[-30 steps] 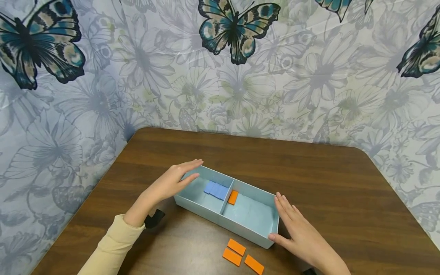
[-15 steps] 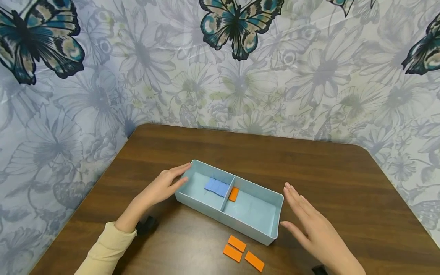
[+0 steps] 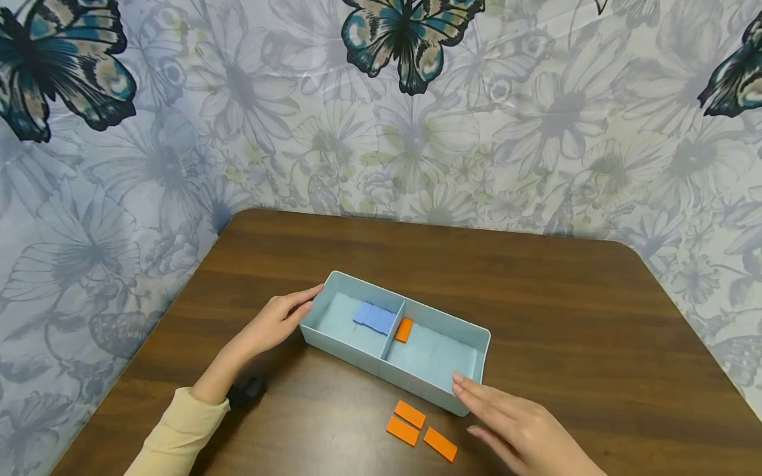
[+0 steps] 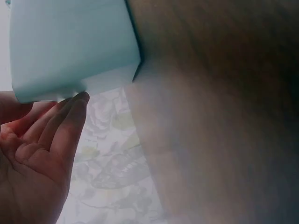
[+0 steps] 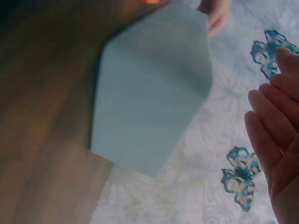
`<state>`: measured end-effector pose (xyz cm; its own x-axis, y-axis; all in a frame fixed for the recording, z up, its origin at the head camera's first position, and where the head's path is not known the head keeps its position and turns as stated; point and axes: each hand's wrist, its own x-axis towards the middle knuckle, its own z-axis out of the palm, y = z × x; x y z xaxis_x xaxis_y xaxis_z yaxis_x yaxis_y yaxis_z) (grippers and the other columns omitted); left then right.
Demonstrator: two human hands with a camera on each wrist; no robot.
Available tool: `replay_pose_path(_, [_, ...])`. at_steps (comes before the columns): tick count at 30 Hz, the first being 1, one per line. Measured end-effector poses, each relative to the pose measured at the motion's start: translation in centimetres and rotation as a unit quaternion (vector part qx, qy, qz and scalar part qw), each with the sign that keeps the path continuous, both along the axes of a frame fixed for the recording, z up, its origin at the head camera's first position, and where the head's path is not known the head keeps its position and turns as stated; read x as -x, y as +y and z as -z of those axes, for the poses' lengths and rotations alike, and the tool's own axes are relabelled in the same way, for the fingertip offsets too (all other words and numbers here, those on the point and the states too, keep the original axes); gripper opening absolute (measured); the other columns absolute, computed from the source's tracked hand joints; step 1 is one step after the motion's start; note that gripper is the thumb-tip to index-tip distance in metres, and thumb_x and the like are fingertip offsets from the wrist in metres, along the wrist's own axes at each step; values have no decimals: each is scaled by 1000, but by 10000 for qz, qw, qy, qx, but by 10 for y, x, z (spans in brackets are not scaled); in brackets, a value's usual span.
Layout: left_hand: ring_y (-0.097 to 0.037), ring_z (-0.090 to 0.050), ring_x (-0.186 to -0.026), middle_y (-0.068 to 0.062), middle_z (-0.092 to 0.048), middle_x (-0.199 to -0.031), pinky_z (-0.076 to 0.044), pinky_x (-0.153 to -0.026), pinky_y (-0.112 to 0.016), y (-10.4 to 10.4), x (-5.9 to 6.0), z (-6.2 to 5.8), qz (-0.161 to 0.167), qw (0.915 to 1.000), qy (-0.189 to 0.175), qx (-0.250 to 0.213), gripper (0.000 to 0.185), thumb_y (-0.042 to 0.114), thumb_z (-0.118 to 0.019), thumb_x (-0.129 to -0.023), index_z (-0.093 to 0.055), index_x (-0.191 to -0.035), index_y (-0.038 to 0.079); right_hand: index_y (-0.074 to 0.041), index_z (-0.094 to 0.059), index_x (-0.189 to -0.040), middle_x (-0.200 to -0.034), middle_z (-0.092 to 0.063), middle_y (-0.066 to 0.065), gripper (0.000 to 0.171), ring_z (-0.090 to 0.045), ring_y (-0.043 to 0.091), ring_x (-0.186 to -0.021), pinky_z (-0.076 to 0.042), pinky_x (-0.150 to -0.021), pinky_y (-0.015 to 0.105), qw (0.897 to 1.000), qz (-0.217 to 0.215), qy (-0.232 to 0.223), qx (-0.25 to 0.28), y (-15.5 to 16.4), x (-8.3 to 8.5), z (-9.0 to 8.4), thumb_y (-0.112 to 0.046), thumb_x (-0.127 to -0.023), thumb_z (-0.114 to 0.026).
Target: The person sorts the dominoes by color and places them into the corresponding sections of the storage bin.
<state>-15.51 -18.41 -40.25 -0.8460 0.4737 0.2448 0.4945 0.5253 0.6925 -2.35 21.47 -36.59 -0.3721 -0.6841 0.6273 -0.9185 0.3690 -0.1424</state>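
Note:
A light blue divided box (image 3: 357,367) lies at a slant on the table. Several blue tiles (image 3: 375,317) sit in its left compartment against the divider, and one orange tile (image 3: 404,330) is just right of the divider. My left hand (image 3: 270,325) touches the box's left end with its fingertips; the left wrist view has those fingertips (image 4: 80,99) against the wall. My right hand (image 3: 512,423) is held above the front right corner, fingers extended and holding nothing. In the right wrist view its fingers (image 5: 268,116) are apart from the box.
Three orange tiles (image 3: 409,414) lie on the wooden table (image 3: 536,297) in front of the box, left of my right hand. A patterned cloth with butterflies (image 3: 411,39) hangs behind the table's far edge.
My right hand drew away from the box's right end, then swung left and nearer over the front right corner. My left hand lowered slightly at the left end. The loose tiles stayed put.

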Motion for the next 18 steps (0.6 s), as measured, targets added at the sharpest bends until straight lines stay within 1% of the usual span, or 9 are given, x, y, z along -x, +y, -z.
replay_pose_path(3, [-25,-48,-118,-12,-48,-135,-41,-93,-45,-2,1,4,-21,9999,-77,-74,41,2,-49,-96,-46,-137,0,7,-54,-127,-130,-52,16,42,-55,21,-112,-42,-88,20,9989,-180,-392,-205,1,-3,10,-25,-101,-44])
replay_pose_path(5, [-25,-47,-119,-11,-48,-135,-40,-94,-45,-4,1,4,-32,9998,-122,-120,41,3,-49,-97,-46,-137,1,5,-52,-129,-132,-52,14,41,-55,20,-112,-43,-87,20,9965,-353,-688,-316,2,-2,16,-23,-100,-46])
replay_pose_path(8, [-25,-47,-120,-11,-48,-135,-39,-95,-45,-5,1,2,-12,9996,-193,-210,41,3,-49,-97,-47,-137,1,1,-51,-132,-132,-52,11,40,-55,19,-112,-45,-85,20,9914,-583,-1011,-585,2,-2,25,-20,-97,-53])
replay_pose_path(11, [-25,-47,-120,-11,-48,-135,-39,-95,-45,-5,0,1,4,9993,-255,-282,40,2,-49,-97,-47,-137,1,-2,-50,-134,-131,-53,9,43,-54,18,-114,-45,-86,20,9848,-692,-1278,-948,3,-2,33,-16,-94,-58])
replay_pose_path(15, [-25,-46,-121,-11,-47,-136,-38,-96,-45,-4,0,1,12,9991,-308,-300,40,2,-49,-96,-47,-137,0,-3,-47,-137,-133,-52,8,46,-51,19,-118,-44,-88,21,9766,-675,-1455,-1433,4,-2,43,-14,-94,-59])
replay_pose_path(18, [-26,-46,-121,-11,-47,-136,-38,-95,-46,-3,-1,2,23,9991,-311,-284,40,2,-48,-97,-46,-137,0,-4,-47,-138,-133,-51,7,46,-50,19,-119,-43,-90,22,9732,-675,-1487,-1622,3,-1,47,-15,-94,-58])
